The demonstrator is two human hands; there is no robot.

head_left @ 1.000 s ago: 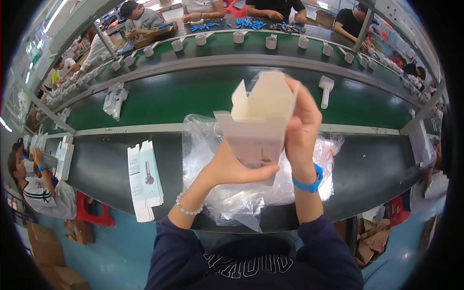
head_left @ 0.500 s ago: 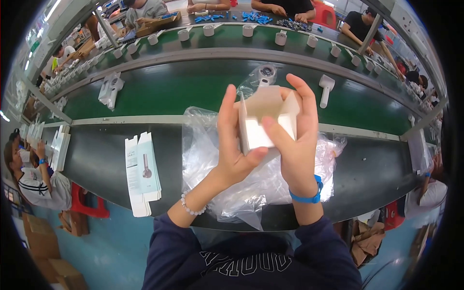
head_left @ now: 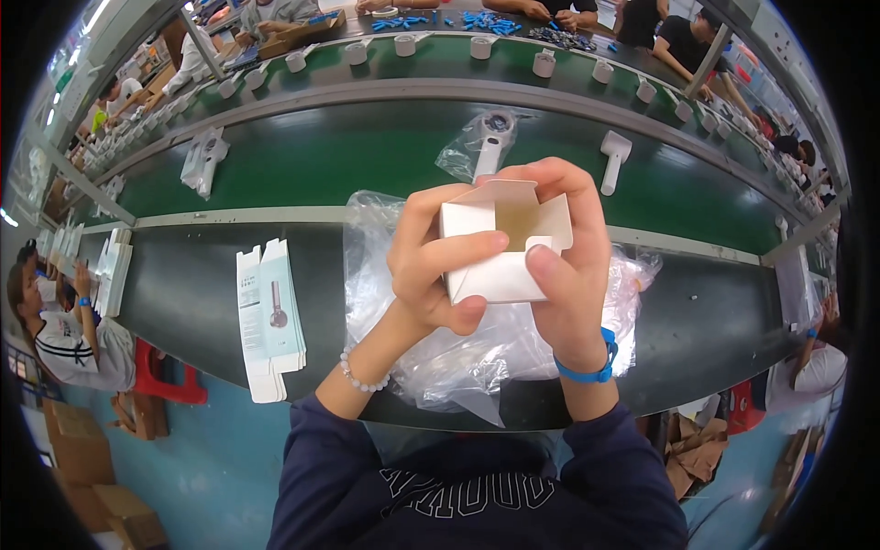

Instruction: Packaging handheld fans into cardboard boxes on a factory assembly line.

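Note:
Between my two hands is a small white carton with its open end toward me and flaps raised. My left hand grips its left side, a finger lying across the near face. My right hand wraps the right side, thumb at the opening's near edge. Under my wrists, clear plastic bags lie spread on the dark bench. A stack of flat, pale blue and white printed cartons rests to the left. Beyond my hands a white handheld device in a clear bag lies on the green belt.
The green conveyor belt runs across beyond the bench edge, carrying another bagged device at left and an unbagged white one at right. A farther belt holds several white round parts. Co-workers sit along both sides and opposite.
My left fingers have folded from outstretched onto the carton's near face. My right thumb has drawn back from inside to the opening's edge. The bagged device behind shows more fully.

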